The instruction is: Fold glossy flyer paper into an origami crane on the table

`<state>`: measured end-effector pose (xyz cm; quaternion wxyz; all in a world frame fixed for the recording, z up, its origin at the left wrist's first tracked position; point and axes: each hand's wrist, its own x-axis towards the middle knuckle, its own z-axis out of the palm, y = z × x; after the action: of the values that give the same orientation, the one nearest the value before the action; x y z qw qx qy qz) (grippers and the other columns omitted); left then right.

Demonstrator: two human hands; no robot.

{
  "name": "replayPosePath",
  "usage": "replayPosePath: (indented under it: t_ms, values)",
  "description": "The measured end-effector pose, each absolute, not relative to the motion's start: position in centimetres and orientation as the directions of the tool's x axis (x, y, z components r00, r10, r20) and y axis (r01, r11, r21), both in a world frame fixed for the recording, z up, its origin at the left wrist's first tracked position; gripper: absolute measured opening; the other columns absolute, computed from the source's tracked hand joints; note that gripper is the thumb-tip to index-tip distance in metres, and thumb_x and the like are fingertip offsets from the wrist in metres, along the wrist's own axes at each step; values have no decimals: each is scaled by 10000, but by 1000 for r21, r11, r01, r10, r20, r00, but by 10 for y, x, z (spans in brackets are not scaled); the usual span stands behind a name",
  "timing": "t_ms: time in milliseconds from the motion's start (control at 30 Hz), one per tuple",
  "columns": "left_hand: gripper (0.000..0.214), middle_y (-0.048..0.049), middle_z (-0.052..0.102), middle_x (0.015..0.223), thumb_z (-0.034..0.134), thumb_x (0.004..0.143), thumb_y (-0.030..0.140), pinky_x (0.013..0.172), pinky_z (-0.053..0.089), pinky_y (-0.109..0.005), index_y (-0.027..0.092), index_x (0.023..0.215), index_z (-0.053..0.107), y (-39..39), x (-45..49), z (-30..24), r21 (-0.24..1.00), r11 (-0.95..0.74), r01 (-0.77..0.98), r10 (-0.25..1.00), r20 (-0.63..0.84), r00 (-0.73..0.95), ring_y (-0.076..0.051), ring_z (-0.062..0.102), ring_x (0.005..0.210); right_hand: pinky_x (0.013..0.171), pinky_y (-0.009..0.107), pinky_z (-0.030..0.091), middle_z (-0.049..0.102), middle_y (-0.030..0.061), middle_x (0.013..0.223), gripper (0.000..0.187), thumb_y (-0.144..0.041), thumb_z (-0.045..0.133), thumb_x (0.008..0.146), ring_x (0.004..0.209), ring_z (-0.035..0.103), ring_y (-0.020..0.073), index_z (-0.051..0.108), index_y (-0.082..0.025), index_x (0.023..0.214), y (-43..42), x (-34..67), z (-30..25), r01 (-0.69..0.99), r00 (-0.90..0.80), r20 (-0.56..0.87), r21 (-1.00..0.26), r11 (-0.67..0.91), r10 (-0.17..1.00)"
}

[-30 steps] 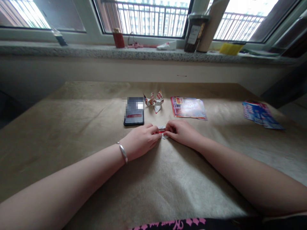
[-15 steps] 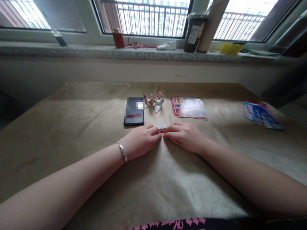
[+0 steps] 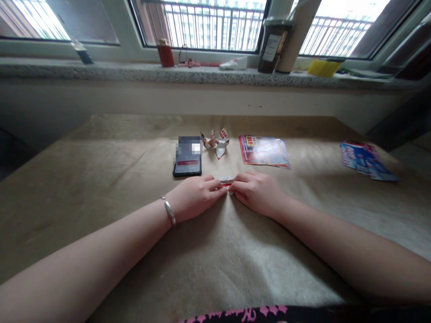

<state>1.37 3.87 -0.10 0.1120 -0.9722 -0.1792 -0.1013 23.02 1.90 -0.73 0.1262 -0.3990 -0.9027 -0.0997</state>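
A small folded piece of paper (image 3: 226, 181), white with a red strip, lies on the table between my hands. My left hand (image 3: 198, 196) has its fingers closed on the paper's left side, and a silver bangle circles that wrist. From the other side, my right hand (image 3: 257, 192) pinches the paper's right part. Both sets of fingertips nearly meet at its near edge and hide much of it. Just beyond stand folded paper shapes (image 3: 220, 144), printed in red and white with pointed tips.
A phone (image 3: 187, 157) lies beyond my left hand. A stack of printed flyers (image 3: 264, 151) rests beyond my right hand, and blue leaflets (image 3: 367, 161) are fanned out farther right. On the windowsill (image 3: 208, 77) stand a red bottle (image 3: 165, 54) and a dark jar (image 3: 272, 47).
Very little differs. Both hands keep their hold on the folded paper, with only a slight shift of the fingers.
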Motion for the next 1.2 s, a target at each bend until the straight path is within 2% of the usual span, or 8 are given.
replayPosePath:
  t_ms: [400, 933, 1033, 1200]
  values:
    - [259, -78, 620, 923, 465, 899, 145, 695, 503, -273, 130, 1134, 572, 36, 15, -1, -218, -901, 376, 335, 201, 920, -159, 560, 785, 568, 281, 260, 640, 25, 786, 177, -247, 487, 871, 699, 557, 141, 639, -189, 801, 14, 224, -1, 790, -608, 261, 101, 605, 750]
    - [228, -45, 627, 909, 461, 921, 194, 698, 501, -254, 205, 1084, 620, 36, 16, -2, -129, -871, 473, 435, 242, 867, -148, 568, 809, 572, 275, 272, 640, 21, 802, 185, -262, 490, 857, 734, 574, 144, 646, -187, 791, 12, 219, -2, 834, -544, 262, 66, 547, 797]
    - [222, -50, 624, 896, 456, 921, 190, 686, 494, -259, 192, 1060, 629, 36, 17, -3, -147, -870, 470, 423, 267, 866, -150, 554, 787, 576, 274, 275, 640, 24, 797, 182, -255, 486, 861, 743, 567, 148, 647, -188, 807, 12, 221, -3, 827, -553, 280, 64, 559, 785]
    - [232, -58, 617, 923, 465, 909, 162, 692, 493, -273, 183, 1088, 612, 35, 19, -1, -156, -872, 463, 423, 233, 875, -160, 539, 785, 569, 272, 272, 658, 21, 839, 214, -236, 459, 898, 704, 538, 132, 673, -231, 903, 14, 230, -3, 740, -659, 277, 71, 669, 699]
